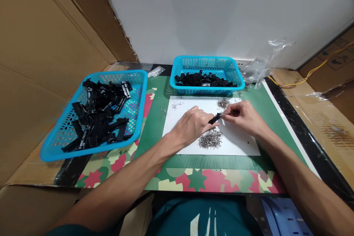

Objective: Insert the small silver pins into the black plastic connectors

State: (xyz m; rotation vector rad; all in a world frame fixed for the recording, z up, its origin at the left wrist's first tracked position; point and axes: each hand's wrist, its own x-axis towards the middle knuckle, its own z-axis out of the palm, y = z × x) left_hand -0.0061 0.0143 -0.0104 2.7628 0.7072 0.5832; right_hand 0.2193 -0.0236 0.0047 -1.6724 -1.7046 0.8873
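Observation:
Between the thumb and fingers of my left hand [195,122] is a small black plastic part [214,118], held above a white sheet [188,149]. My right hand [243,116] pinches a thin metal tool, which looks like tweezers [227,113], its tip at the right end of the part. Just below the hands lies a large pile of tiny silvery metal pieces [210,139]. A smaller pile of similar pieces [222,103] sits behind my right hand's fingertips. A few loose pieces [174,104] are scattered at the sheet's upper left.
On the left stands a blue basket [143,99] of black plastic parts with metal strips. Behind the sheet, another blue basket [179,89] holds black pieces. Clear plastic bags [256,70] lie at the back right. Cardboard [35,62] walls the left side.

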